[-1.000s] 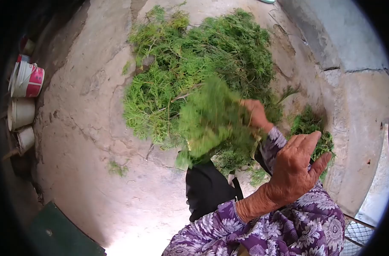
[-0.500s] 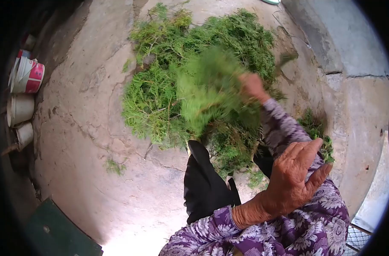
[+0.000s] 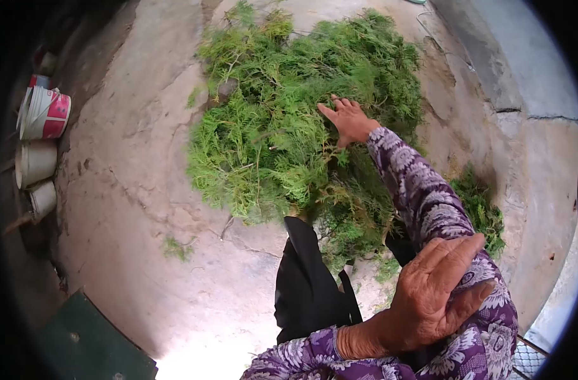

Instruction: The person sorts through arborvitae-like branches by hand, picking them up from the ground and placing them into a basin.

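Note:
A wide heap of green conifer branches (image 3: 270,139) with flat, feathery sprays covers the ground before me. Over its right part reaches my right hand (image 3: 349,120), palm down, fingers spread and holding nothing, right at the foliage. My left hand (image 3: 425,294) is raised close to my body, crossing to the right beside my right forearm. Its fingers are stretched out and the thumb stands apart, with nothing in it. Both arms wear purple sleeves with a white flower pattern.
Buckets (image 3: 48,113) stand in a row along the left side. A dark green panel (image 3: 89,342) is at the lower left. A small sprig (image 3: 177,248) lies on the cracked concrete, and another green clump (image 3: 479,212) lies right of my forearm.
My right hand was swinging a blurred branch over the heap; that branch now lies among the others and the hand is open. My left hand has barely moved.

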A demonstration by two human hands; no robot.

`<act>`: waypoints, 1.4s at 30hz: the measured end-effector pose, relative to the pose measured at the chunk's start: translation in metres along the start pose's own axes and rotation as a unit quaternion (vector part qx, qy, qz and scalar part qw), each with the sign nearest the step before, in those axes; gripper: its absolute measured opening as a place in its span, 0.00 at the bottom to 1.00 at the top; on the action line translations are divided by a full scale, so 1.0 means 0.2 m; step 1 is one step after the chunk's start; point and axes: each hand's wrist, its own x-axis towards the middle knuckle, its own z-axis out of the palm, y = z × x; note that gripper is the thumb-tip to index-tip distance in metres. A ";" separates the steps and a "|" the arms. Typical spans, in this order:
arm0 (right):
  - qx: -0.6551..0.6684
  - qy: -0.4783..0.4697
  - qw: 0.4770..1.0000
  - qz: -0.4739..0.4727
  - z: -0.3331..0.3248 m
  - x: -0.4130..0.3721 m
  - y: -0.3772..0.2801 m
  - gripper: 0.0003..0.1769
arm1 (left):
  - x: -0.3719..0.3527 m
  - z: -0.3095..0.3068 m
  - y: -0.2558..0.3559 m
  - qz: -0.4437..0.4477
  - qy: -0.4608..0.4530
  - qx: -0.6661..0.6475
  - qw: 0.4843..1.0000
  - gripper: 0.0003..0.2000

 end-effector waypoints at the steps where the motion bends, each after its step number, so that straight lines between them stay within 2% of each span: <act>1: -0.003 -0.020 1.000 0.011 0.03 0.07 0.01 0.68 | 0.00 -0.01 -0.01 0.007 0.010 0.008 1.000 0.22; 6: 0.016 0.034 0.998 0.042 0.14 0.16 0.01 0.70 | 0.02 -0.06 -0.02 -0.005 0.015 0.023 1.000 0.23; 8: 0.101 -0.056 0.992 0.047 0.11 0.16 0.01 0.69 | 0.03 -0.05 -0.01 -0.017 0.014 0.021 1.000 0.23; 13: 0.079 -0.040 0.996 0.033 0.14 0.16 0.06 0.65 | 0.03 -0.04 -0.02 -0.015 0.006 0.018 1.000 0.23; 15: 0.029 0.015 0.999 0.038 0.23 0.18 0.05 0.62 | 0.02 -0.03 -0.02 -0.011 0.008 0.018 1.000 0.22; 17: 0.040 0.020 0.998 0.044 0.30 0.19 0.05 0.61 | 0.02 -0.03 -0.03 -0.013 0.008 0.018 1.000 0.22; 19: 0.050 0.024 0.997 0.050 0.27 0.16 0.02 0.60 | 0.01 -0.02 -0.02 -0.014 0.010 0.016 1.000 0.22; 22: 0.060 0.029 0.998 0.007 0.20 0.12 0.04 0.56 | 0.01 -0.01 -0.01 -0.012 0.010 0.003 1.000 0.22; 24: 0.053 0.001 0.998 0.030 0.20 0.10 0.02 0.49 | 0.02 -0.01 0.00 -0.016 -0.007 0.005 1.000 0.23; 25: 0.044 0.026 0.998 0.022 0.21 0.08 0.02 0.39 | 0.02 -0.01 0.00 -0.015 -0.006 0.003 1.000 0.23; 26: 0.043 0.025 0.999 0.022 0.23 0.05 0.00 0.39 | 0.02 -0.01 0.00 -0.015 -0.009 -0.003 1.000 0.23; 29: 0.075 0.073 0.994 0.033 0.25 -0.08 -0.02 0.24 | 0.02 0.00 0.00 -0.010 -0.010 -0.012 1.000 0.23; 33: 0.108 0.107 0.987 0.047 0.32 -0.35 -0.04 0.27 | 0.01 0.02 0.01 -0.006 -0.009 -0.006 1.000 0.23; 37: 0.135 0.072 0.982 0.114 0.34 -0.66 -0.10 0.33 | 0.00 0.02 0.03 -0.027 -0.014 -0.019 0.999 0.23; 42: 0.185 0.065 0.969 0.149 0.40 -0.72 -0.16 0.35 | -0.01 0.05 0.00 0.016 -0.002 -0.017 1.000 0.22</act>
